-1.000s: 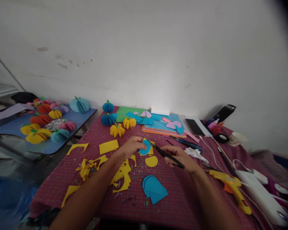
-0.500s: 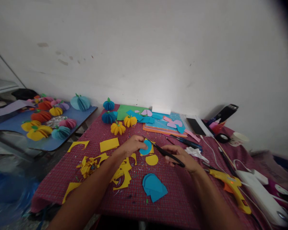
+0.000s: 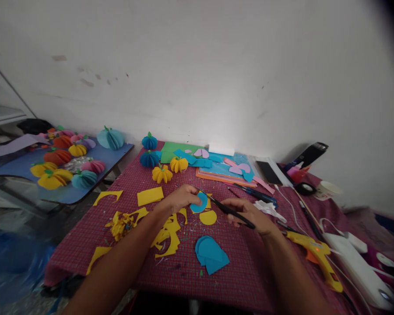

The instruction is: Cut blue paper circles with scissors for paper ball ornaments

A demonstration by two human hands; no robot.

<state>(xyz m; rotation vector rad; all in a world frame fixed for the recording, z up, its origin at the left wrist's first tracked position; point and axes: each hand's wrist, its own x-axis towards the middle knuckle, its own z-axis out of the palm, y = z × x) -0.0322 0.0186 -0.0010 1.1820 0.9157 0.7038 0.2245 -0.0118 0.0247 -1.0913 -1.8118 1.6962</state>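
Observation:
Between the fingers of my left hand is a blue paper circle, with a bit of yellow paper showing behind its edge. My right hand is closed around black scissors, whose blades reach across to the circle's upper right edge. A yellow paper circle lies just below the blades. Nearer to me rests a small stack of blue paper pieces. Yellow paper offcuts lie under and beside my left forearm, which hides some of them.
Several paper pumpkins stand at the back left, more on a blue table. Coloured sheets lie by the wall. On the right are a yellow glue gun, a power strip, cables, a phone and a flask.
The camera view has shifted very slightly. My hands, the blue circle and the scissors keep nearly the same position.

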